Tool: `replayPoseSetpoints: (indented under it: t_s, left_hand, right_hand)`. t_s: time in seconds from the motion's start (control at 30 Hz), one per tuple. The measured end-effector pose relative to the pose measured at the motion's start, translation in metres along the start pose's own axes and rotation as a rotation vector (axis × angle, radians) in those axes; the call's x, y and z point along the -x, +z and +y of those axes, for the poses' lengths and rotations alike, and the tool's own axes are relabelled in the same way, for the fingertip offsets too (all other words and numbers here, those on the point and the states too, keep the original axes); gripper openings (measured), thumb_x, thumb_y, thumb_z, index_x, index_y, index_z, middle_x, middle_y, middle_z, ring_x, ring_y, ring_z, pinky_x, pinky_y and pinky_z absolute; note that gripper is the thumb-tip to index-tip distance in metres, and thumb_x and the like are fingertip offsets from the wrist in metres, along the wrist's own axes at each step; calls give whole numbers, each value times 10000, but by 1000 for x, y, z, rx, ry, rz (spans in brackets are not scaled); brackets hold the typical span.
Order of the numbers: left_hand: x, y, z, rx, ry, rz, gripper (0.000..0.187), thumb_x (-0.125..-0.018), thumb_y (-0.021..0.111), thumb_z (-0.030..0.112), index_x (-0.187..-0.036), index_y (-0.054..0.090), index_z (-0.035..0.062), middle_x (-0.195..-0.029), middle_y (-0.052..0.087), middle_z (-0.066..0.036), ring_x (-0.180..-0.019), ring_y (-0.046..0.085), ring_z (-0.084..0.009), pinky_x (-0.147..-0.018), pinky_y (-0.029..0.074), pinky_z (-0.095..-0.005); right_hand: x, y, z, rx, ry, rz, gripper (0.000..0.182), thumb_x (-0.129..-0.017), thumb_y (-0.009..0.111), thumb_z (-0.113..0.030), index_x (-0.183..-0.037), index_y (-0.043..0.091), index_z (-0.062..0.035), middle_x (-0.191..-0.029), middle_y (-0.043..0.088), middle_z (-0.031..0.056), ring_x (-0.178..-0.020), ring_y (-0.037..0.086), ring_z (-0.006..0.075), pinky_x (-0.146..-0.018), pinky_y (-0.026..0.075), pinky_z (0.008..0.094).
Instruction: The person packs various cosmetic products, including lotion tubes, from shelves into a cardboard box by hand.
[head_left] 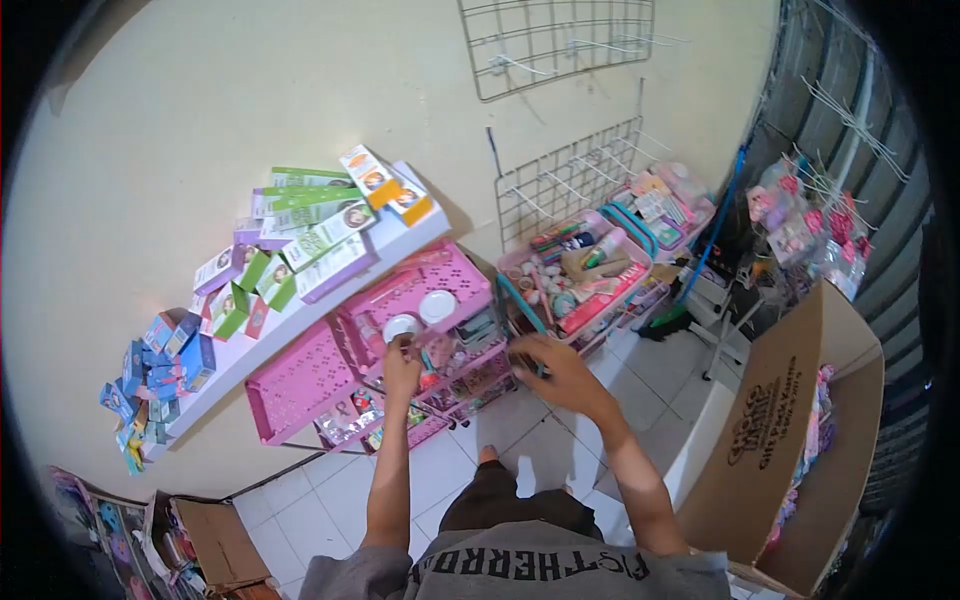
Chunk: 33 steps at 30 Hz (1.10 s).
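My left hand (402, 375) reaches over the pink rack, its fingers closed at the near edge of a white round container (401, 327). A second white round container (437, 307) sits just beyond, on the pink tray (465, 277). Small packaged items fill the compartments under and beside my left hand. To the right, my right hand (560, 372) hovers near the front corner of the pink basket (645, 277), fingers curved and apart. A dark patch shows between those fingers; I cannot tell what it is.
Small boxes (320, 245) crowd a white shelf (270, 345) at the left. Wire grids (570, 180) hang on the wall. An open cardboard box (765, 430) stands at the right, near a white stool (722, 325). Another cardboard box (220, 540) is at the lower left.
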<state>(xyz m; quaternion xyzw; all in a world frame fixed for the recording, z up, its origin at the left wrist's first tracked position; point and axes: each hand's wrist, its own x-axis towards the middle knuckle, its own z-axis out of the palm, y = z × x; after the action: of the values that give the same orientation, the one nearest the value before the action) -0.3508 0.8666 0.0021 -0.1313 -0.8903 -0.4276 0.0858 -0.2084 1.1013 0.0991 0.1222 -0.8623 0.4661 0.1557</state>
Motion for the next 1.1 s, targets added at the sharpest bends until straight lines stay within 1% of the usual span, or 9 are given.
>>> replayPoseSetpoints:
  t_s: [0.17,0.3,0.33,0.43,0.6,0.7,0.83,0.9,1.1]
  left_hand:
    - [-69,-16,-59,-409,120,183,316,-685,555,169,-961,520,19,-867,556,-186,-833,513,-349,-767,395,-410]
    - [-105,-27,-43,-594,129,-159,367,-673,592,248,-982,528,61,-905,547,-194,-861,504,-356,-776,374,-447]
    - [-114,-12,-86,-467,381,-5,352,-682,588,263,-985,546,87,-941,534,-197,-892,488,-366,-793,369,-439]
    - [-128,-7,-103,-570,359,-63,352,-665,546,240,-958,520,48,-923,531,-210,-859,493,-377,-758,388,-431]
    - [-148,16,-167,-610,395,1,253,-668,536,246,-795,568,30,-708,553,-203,-675,525,-389,-653,421,-440]
    - [-141,-18,-108,-496,-20,-424,412,-756,494,325,-1079,490,69,-1140,450,-175,-1095,370,-347,-924,284,-402]
    - [-117,-33,-59,-509,226,-37,290,-661,596,265,-790,573,7,-730,556,-228,-705,525,-405,-636,385,-479]
    - [-98,-34,-55,-525,233,17,300,-668,602,245,-786,570,-29,-700,557,-239,-682,533,-401,-611,395,-463]
    - [-26,-7,58,0,25,-516,312,-759,522,238,-816,573,-64,-559,537,-104,-518,514,-153,-479,386,-294]
  right_hand:
    - [-137,104,89,280,-100,23,316,-668,505,-41,-983,488,-23,-971,489,170,-933,480,327,-788,407,403]
    - [-208,168,150,749,80,-44,244,-727,439,-169,-912,544,-49,-923,541,146,-905,501,327,-717,429,432]
    - [-217,181,166,756,27,97,223,-719,446,-176,-871,565,-65,-894,561,138,-892,510,306,-718,421,434]
    - [-234,201,190,677,-125,402,324,-743,451,-200,-1036,513,-74,-1061,505,130,-1033,445,280,-889,322,426]
    - [-246,193,174,580,-121,400,349,-752,453,-189,-1083,485,-81,-1103,482,111,-1071,415,268,-931,288,399]
    - [-235,175,167,580,-97,256,331,-733,471,-168,-1050,502,-78,-1050,508,115,-1048,432,272,-896,329,401]
    - [-191,142,146,938,-36,54,303,-700,496,-165,-988,513,-75,-973,530,117,-928,494,257,-807,380,396]
    - [-152,110,124,881,-63,258,376,-665,551,-151,-1028,488,-71,-986,509,76,-908,498,233,-808,376,365]
    - [16,-5,31,637,277,588,390,-684,615,-225,-1016,493,-60,-940,518,114,-861,516,267,-740,410,355]
